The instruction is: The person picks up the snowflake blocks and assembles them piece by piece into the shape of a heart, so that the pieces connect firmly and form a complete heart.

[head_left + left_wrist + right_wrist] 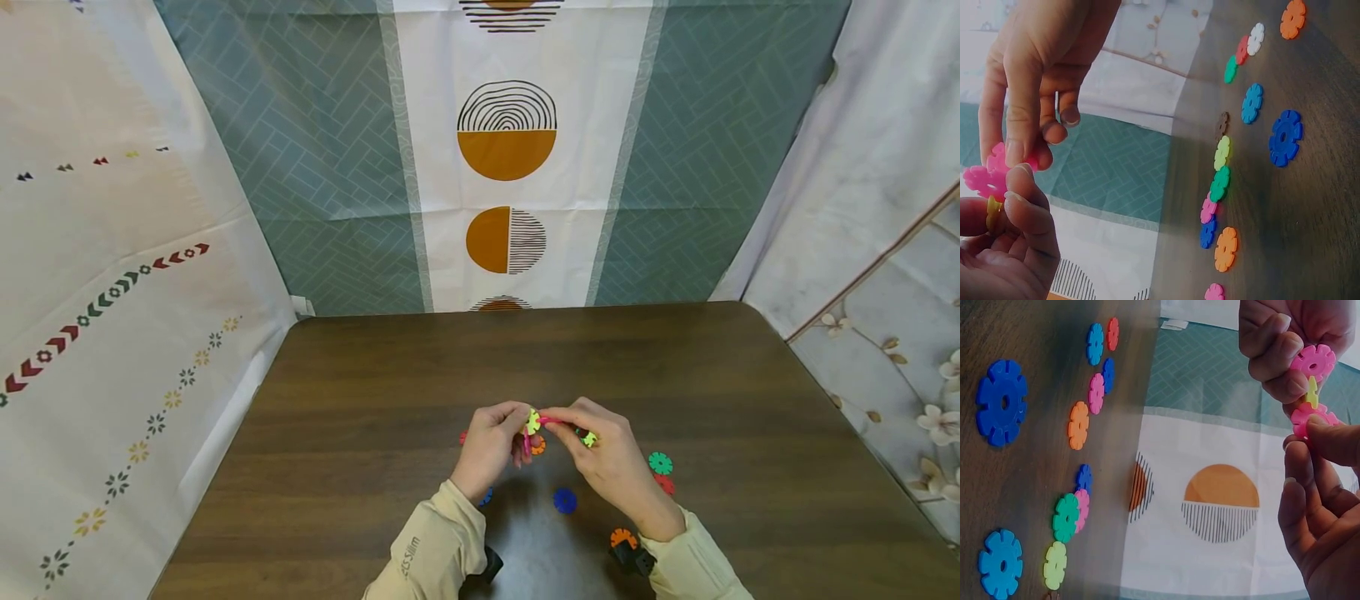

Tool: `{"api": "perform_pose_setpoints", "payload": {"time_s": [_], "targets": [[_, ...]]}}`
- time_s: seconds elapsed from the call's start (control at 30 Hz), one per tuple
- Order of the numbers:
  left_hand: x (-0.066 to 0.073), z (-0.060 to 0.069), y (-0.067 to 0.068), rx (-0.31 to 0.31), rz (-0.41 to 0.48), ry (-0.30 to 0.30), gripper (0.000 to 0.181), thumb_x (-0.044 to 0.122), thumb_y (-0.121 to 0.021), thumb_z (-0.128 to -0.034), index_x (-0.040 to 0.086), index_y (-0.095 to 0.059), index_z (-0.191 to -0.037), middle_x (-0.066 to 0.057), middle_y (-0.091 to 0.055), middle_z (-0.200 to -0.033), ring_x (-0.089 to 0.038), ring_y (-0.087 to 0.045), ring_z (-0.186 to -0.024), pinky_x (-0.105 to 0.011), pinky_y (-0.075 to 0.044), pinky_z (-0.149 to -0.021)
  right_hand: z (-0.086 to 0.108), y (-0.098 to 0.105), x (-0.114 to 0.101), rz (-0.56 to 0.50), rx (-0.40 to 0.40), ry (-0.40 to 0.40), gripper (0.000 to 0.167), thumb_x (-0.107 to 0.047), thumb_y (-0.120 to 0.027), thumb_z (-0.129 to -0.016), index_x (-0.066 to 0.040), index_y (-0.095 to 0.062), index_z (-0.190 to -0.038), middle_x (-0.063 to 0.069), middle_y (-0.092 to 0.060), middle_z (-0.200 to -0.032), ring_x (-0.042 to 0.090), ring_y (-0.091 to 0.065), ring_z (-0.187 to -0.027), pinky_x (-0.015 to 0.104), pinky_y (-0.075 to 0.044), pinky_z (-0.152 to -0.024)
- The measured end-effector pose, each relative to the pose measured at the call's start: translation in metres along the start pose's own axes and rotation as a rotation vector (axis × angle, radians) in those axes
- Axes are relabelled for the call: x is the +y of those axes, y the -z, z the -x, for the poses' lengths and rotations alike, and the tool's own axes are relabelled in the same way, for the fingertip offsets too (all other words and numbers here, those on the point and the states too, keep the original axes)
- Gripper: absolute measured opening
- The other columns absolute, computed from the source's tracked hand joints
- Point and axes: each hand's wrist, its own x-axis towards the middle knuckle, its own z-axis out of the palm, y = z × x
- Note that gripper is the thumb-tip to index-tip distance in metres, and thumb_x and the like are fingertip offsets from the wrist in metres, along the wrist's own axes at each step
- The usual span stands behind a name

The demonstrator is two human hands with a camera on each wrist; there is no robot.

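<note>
Both hands are close together above the table, sharing a small joined piece of notched plastic discs. My left hand pinches the yellow disc, which sits between two pink discs. Between the thumb and forefinger of my right hand is one pink disc, its slots meeting the yellow disc. The other pink disc sticks out beside the curled left fingers. Fingertips partly cover the joints, so how deep the slots go cannot be told.
Loose notched discs lie spread on the brown wooden table: a dark blue one between the forearms, green and red ones at right, an orange one by the right cuff. A patterned cloth hangs behind the table.
</note>
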Motion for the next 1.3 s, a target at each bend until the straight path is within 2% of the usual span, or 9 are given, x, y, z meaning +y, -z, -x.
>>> {"api": "perform_pose_setpoints", "payload": {"time_s": [0.23,0.43,0.63,0.8,0.97,1.0,1.13,1.23,1.3], "targets": [[-0.003,-0.004,-0.002,0.046,0.01,0.024,0.03,0.015,-0.05,-0.1018,-0.007,-0.067,-0.093,-0.023,-0.064,-0.071,-0.018,-0.051,-0.046,-0.024,-0.043,-0.044,-0.004,-0.001,-0.004,0.001,0.025,0.037,0.027,-0.004,-0.076,-0.081,-0.013,-0.075,-0.106,-0.013,-0.064,-0.085,0.003,-0.054,-0.064,0.019,-0.048,-0.053],[0.001,-0.002,-0.003,0.044,0.008,0.013,0.031,0.017,-0.053,-0.1005,-0.009,-0.066,-0.093,-0.021,-0.061,-0.067,-0.017,-0.052,-0.046,-0.025,-0.045,-0.044,-0.006,-0.002,-0.005,0.011,0.033,0.092,0.028,0.0,-0.076,-0.08,-0.01,-0.075,-0.106,-0.012,-0.063,-0.081,0.002,-0.05,-0.059,0.019,-0.043,-0.047],[-0.002,-0.001,-0.004,0.016,0.043,0.004,0.035,0.019,-0.054,-0.1004,-0.013,-0.063,-0.091,-0.016,-0.062,-0.066,-0.016,-0.054,-0.049,-0.023,-0.047,-0.046,-0.004,-0.005,-0.003,0.034,0.041,0.082,0.026,0.002,-0.075,-0.081,-0.01,-0.076,-0.104,-0.01,-0.063,-0.083,0.002,-0.049,-0.06,0.014,-0.041,-0.049],[-0.006,-0.002,-0.007,0.005,0.106,0.014,0.031,0.018,-0.054,-0.1001,-0.01,-0.065,-0.092,-0.024,-0.064,-0.074,-0.016,-0.059,-0.052,-0.026,-0.052,-0.05,-0.001,-0.007,0.0,0.075,0.061,0.042,0.029,0.003,-0.074,-0.081,-0.012,-0.074,-0.105,-0.008,-0.063,-0.087,0.003,-0.054,-0.067,0.016,-0.049,-0.056],[-0.006,-0.002,-0.006,0.022,0.135,0.047,0.027,0.017,-0.057,-0.0986,-0.008,-0.065,-0.097,-0.02,-0.066,-0.077,-0.017,-0.063,-0.056,-0.031,-0.056,-0.057,0.002,-0.01,0.003,0.09,0.053,-0.026,0.036,0.001,-0.076,-0.08,-0.012,-0.069,-0.113,-0.01,-0.064,-0.094,0.003,-0.06,-0.077,0.024,-0.055,-0.064],[-0.006,-0.002,-0.006,0.028,0.14,0.052,0.026,0.017,-0.057,-0.0986,-0.008,-0.065,-0.098,-0.017,-0.067,-0.076,-0.017,-0.063,-0.057,-0.032,-0.057,-0.058,0.002,-0.01,0.003,0.095,0.05,-0.046,0.037,0.0,-0.076,-0.08,-0.013,-0.069,-0.114,-0.011,-0.064,-0.095,0.003,-0.06,-0.078,0.024,-0.055,-0.065],[-0.006,-0.002,-0.003,0.056,0.149,0.064,0.027,0.017,-0.056,-0.0992,-0.009,-0.063,-0.103,-0.018,-0.068,-0.078,-0.019,-0.065,-0.059,-0.039,-0.058,-0.062,0.004,-0.007,0.008,0.124,0.035,-0.15,0.037,-0.005,-0.076,-0.082,-0.013,-0.067,-0.116,-0.005,-0.064,-0.098,0.005,-0.06,-0.081,0.028,-0.055,-0.067],[-0.005,-0.003,0.001,0.078,0.151,0.076,0.027,0.017,-0.054,-0.0999,-0.008,-0.062,-0.104,-0.02,-0.069,-0.086,-0.022,-0.067,-0.063,-0.039,-0.059,-0.065,0.008,-0.002,0.017,0.177,-0.018,-0.283,0.034,-0.009,-0.075,-0.085,-0.011,-0.066,-0.117,0.002,-0.063,-0.102,0.013,-0.063,-0.09,0.035,-0.056,-0.075],[-0.004,-0.004,0.004,0.084,0.161,0.079,0.026,0.016,-0.052,-0.1005,-0.008,-0.06,-0.106,-0.017,-0.069,-0.09,-0.024,-0.069,-0.067,-0.039,-0.059,-0.068,0.01,0.002,0.025,0.226,-0.09,-0.388,0.035,-0.011,-0.074,-0.086,-0.009,-0.064,-0.119,0.006,-0.061,-0.106,0.021,-0.061,-0.096,0.042,-0.055,-0.08]]}}
